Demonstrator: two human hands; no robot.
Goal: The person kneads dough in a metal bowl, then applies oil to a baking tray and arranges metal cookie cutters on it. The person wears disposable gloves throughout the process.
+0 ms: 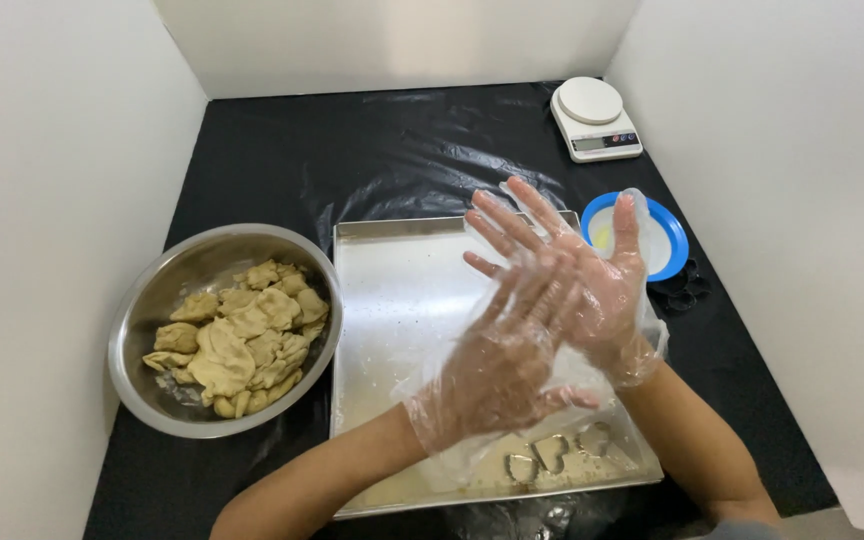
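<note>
Presently, item by item.

Left hand (pixel 497 365): mine, in a loose clear plastic glove, fingers spread wide, holding nothing. It lies across the palm of my right hand, above the tray.

Right hand (pixel 572 275): mine, gloved the same way, fingers splayed and pointing away from me, thumb up near the blue dish. It holds nothing; the two gloved palms are touching, left over right.

Tray (pixel 392 290): flat steel, square, on the black sheet directly in front of me. Its surface is mostly bare, with faint greasy smears.

Cutters (pixel 552 455): small metal outline shapes, at least one a heart, lying on the near right part of the tray, partly seen through the glove plastic. How many there are I cannot tell.

Bowl (pixel 167 285): round steel, just left of the tray, its rim close to the tray's edge.

Dough (pixel 237 335): pale tan, torn into rough flat pieces, piled inside the bowl.

Dish (pixel 674 235): shallow, blue rim, white inside with a yellowish patch, just beyond the tray's far right corner, partly behind my right thumb.

Scale (pixel 595 118): white kitchen scale with round platform, at the far right corner of the sheet, well apart from my hands.

Sheet (pixel 352 150): black plastic, wrinkled, covering the table between white walls.
</note>
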